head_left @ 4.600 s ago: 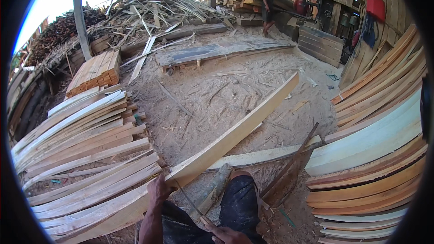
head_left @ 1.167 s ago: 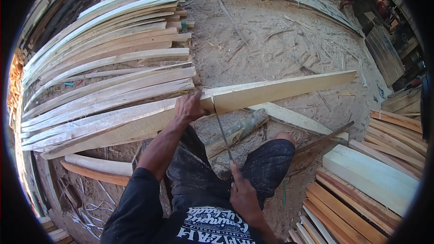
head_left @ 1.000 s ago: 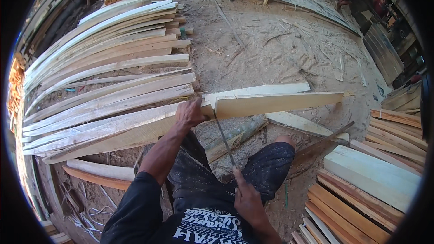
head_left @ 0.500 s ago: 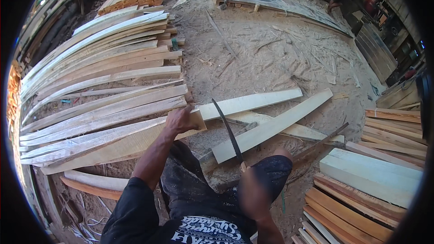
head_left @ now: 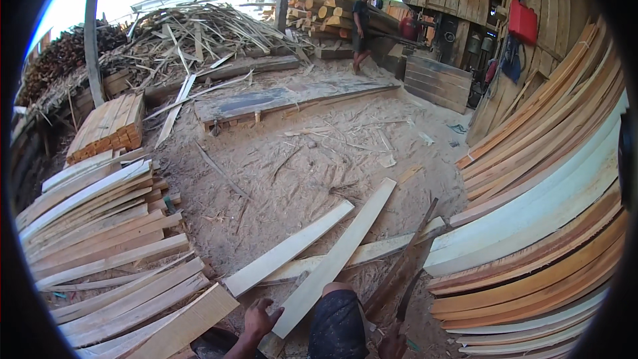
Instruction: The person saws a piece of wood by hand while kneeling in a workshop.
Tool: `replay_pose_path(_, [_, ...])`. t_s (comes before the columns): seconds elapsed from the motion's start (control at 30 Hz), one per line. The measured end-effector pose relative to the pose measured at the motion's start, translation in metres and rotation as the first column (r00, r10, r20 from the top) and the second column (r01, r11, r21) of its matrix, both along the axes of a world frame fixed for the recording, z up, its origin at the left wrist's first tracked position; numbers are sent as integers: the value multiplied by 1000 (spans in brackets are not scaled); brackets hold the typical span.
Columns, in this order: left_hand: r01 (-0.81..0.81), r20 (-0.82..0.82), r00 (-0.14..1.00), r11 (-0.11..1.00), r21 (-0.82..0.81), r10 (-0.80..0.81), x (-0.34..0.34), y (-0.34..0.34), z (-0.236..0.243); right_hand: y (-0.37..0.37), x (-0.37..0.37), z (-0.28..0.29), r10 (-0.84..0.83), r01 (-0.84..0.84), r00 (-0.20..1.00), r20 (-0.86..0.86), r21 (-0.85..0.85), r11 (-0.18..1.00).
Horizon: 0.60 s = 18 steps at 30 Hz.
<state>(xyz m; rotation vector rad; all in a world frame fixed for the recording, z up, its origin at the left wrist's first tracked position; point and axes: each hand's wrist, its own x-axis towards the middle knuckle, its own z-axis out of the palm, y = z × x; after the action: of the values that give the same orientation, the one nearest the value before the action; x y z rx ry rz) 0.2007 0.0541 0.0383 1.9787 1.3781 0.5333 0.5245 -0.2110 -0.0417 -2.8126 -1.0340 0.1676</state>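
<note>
My left hand (head_left: 259, 322) has its fingers apart and holds nothing. It is between the end of a wide pale board (head_left: 193, 322) on its left and the lower end of a smooth pale plank (head_left: 335, 256) on its right. My right hand (head_left: 392, 344), low beside my knee, grips a machete (head_left: 408, 296) whose dark curved blade points upward. A second pale plank (head_left: 292, 246) lies on the ground just beyond my left hand. Another plank (head_left: 379, 250) passes crosswise under the smooth one. The machete's handle is mostly hidden in my fist.
Rows of sawn boards (head_left: 100, 246) lie at left, with stacked timber (head_left: 565, 206) at right. A low wooden platform (head_left: 299, 96) stands across the sandy ground. Beyond it are a scrap heap (head_left: 199, 33), logs (head_left: 332, 13) and a standing person (head_left: 360, 23). A red container (head_left: 522, 22) hangs at right.
My view has tilted up and turned right. My left hand has let go of the wide board at left and shifted right. The machete has moved down to the right, beside my knee.
</note>
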Motion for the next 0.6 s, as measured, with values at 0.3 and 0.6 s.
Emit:
replay_pose_path(0.3, [76,-521,848,954,291,91,18,-62,-116,-40,-20,-122,-212,174,966,-148,-236,956])
replay_pose_path(0.6, [38,-464,844,894,-447,-268,2,0,-55,54,-37,112,-77,283,948,-309,707,648])
